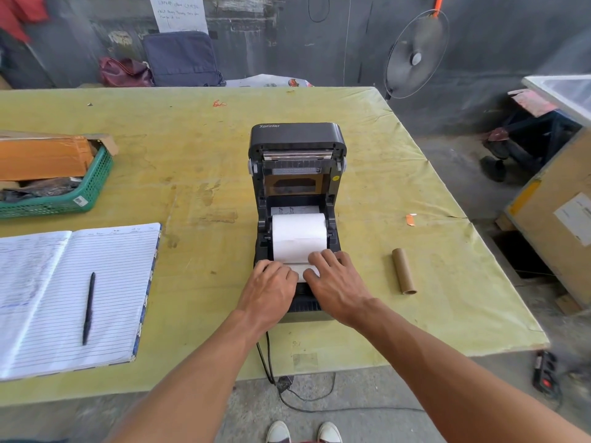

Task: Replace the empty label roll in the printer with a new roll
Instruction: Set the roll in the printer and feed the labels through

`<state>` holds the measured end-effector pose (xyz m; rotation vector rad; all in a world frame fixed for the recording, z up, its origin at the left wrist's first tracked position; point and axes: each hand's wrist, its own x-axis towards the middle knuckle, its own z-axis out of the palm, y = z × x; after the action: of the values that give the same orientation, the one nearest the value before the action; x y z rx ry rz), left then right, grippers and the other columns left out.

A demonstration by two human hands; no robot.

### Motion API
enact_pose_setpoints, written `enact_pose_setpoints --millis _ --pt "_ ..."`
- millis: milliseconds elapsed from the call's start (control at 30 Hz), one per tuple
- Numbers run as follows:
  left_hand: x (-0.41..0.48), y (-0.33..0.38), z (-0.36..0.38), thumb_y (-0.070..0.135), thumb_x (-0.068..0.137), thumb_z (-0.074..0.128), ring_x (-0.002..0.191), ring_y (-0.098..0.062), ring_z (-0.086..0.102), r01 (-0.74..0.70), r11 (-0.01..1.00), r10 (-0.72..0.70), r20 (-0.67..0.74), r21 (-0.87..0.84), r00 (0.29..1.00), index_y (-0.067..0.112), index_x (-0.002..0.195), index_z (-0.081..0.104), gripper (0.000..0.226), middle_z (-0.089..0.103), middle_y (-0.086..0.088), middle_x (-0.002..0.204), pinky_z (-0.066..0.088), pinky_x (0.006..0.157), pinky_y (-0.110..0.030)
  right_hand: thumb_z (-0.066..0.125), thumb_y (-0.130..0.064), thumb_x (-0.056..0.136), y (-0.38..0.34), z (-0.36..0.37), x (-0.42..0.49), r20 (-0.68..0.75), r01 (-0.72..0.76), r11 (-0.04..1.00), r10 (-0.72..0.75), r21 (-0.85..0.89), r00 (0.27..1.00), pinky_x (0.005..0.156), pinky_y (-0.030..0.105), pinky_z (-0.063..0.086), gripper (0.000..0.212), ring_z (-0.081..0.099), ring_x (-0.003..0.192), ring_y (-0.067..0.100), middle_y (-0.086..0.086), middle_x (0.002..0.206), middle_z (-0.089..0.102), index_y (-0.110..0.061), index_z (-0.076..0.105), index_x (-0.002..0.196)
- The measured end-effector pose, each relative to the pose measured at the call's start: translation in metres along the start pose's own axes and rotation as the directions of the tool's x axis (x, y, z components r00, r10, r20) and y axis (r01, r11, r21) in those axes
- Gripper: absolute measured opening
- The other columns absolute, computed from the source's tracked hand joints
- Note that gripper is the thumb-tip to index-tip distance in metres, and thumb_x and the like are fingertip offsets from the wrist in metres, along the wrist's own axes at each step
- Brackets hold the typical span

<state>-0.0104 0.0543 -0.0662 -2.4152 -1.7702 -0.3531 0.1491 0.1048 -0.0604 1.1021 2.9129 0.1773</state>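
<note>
Label roll (pixel 299 236) seemingly just beyond hands (pixel 271 289)

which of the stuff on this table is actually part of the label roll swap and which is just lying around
Part of the job: printer with lid open, new white label roll seated inside, empty cardboard core, left hand and right hand on the label end.

Lying about: open notebook, pen, green basket.

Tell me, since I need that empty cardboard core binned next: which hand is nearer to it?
The right hand. It rests on the paper at the printer front, just left of the cardboard core; the left hand sits beyond it, farther left.
</note>
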Motion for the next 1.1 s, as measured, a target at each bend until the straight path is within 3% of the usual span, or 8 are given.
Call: enact_pose_setpoints --millis 467,600,667,767,833,900,967,1100 --pt "-0.04 0.014 -0.001 -0.003 0.081 0.06 0.066 -0.02 0.053 -0.077 0.991 0.07 -0.07 -0.111 0.995 0.013 0.077 0.061 0.016 0.06 -0.002 0.073 0.045 0.066 -0.032 0.066 -0.008 0.078 -0.011 0.003 -0.044 -0.107 0.066 0.997 -0.061 0.05 0.992 0.084 0.044 0.049 0.016 0.057 0.087 0.028 0.009 0.097 0.062 -0.01 0.064 0.094" --pt "-0.052 0.018 0.002 0.005 0.088 0.052 0.071 -0.019 0.052 -0.115 0.986 0.113 -0.025 -0.118 0.993 0.013 0.082 0.059 0.012 0.06 -0.003 0.08 0.047 0.066 -0.033 0.064 -0.01 0.079 -0.016 0.006 -0.055 -0.116 0.104 0.993 -0.096 0.064 0.989 0.081 0.041 0.049 0.011 0.054 0.081 0.025 0.006 0.092 0.06 -0.012 0.063 0.09" --pt "-0.057 0.019 0.002 0.013 0.089 0.051 0.083 -0.02 0.057 -0.104 0.988 0.107 0.024 -0.113 0.994 0.013 0.088 0.059 0.008 0.064 -0.005 0.093 0.051 0.077 -0.038 0.062 -0.011 0.081 -0.018 0.008 -0.062 -0.086 0.137 0.989 -0.131 0.062 0.988 0.08 0.04 0.049 0.01 0.053 0.081 0.024 0.006 0.092 0.059 -0.012 0.062 0.092" --pt "-0.061 0.02 0.001 0.023 0.083 0.057 0.112 -0.025 0.06 -0.049 0.996 0.056 0.095 -0.075 0.994 0.009 0.112 0.062 0.032 0.064 -0.012 0.121 0.05 0.098 -0.043 0.064 -0.011 0.082 -0.017 0.01 -0.068 -0.088 0.147 0.986 -0.14 0.074 0.986 0.078 0.039 0.051 0.011 0.052 0.081 0.024 0.006 0.093 0.059 -0.012 0.062 0.093" --pt "-0.06 0.021 0.0 0.008 0.08 0.068 0.117 -0.028 0.061 -0.055 0.998 0.058 0.103 -0.039 0.993 0.003 0.124 0.062 0.044 0.064 -0.016 0.127 0.049 0.101 -0.044 0.065 -0.018 0.086 -0.015 0.009 -0.071 -0.099 0.134 0.985 -0.124 0.105 0.987 0.081 0.041 0.052 0.012 0.055 0.085 0.025 0.006 0.098 0.061 -0.012 0.062 0.096" --pt "-0.059 0.024 -0.002 -0.005 0.075 0.074 0.114 -0.03 0.064 -0.053 0.998 0.055 0.09 -0.034 0.994 0.001 0.123 0.065 0.049 0.066 -0.019 0.125 0.049 0.099 -0.045 0.061 -0.036 0.092 -0.014 0.011 -0.073 -0.042 0.1 0.988 -0.096 0.113 0.995 0.094 0.047 0.049 0.034 0.056 0.103 0.028 0.01 0.116 0.06 -0.011 0.059 0.115" --pt "-0.058 0.025 -0.006 -0.008 0.073 0.076 0.113 -0.03 0.065 -0.023 0.998 0.028 0.079 -0.058 0.997 0.002 0.122 0.066 0.051 0.066 -0.019 0.124 0.05 0.099 -0.046 0.056 -0.043 0.095 -0.013 0.012 -0.072 0.056 0.058 0.995 -0.063 0.085 0.996 0.109 0.051 0.039 0.059 0.047 0.127 0.033 0.016 0.143 0.047 -0.008 0.042 0.141" --pt "-0.066 0.029 -0.008 -0.006 0.074 0.076 0.113 -0.029 0.065 -0.004 0.996 0.011 0.069 -0.09 0.998 0.003 0.123 0.065 0.051 0.065 -0.019 0.124 0.053 0.096 -0.046 0.041 -0.02 0.103 -0.016 0.013 -0.07 0.109 0.021 0.996 -0.031 0.089 0.994 0.117 0.056 0.02 0.059 0.022 0.147 0.033 0.017 0.163 0.02 -0.009 0.019 0.156"
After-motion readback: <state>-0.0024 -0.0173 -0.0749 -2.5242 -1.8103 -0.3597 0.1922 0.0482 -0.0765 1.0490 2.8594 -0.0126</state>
